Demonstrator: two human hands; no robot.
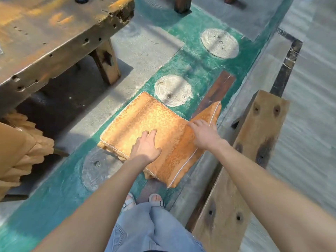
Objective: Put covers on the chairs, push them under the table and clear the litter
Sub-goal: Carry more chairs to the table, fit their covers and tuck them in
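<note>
Now both hands on cover.

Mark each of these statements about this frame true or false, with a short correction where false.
1. Both hands are over the orange patterned cover. True: the left hand lies spread on it and the right hand reaches to its raised right flap.
2. The cover has white piping along its edges. True.
3. The covered seat is already pushed under the wooden table. False: it stands out on the green floor strip, apart from the table.
4. The left hand grips a piece of litter. False: its fingers are open and flat on the fabric.
5. The person is barefoot. False: sandals show below the jeans.
</note>
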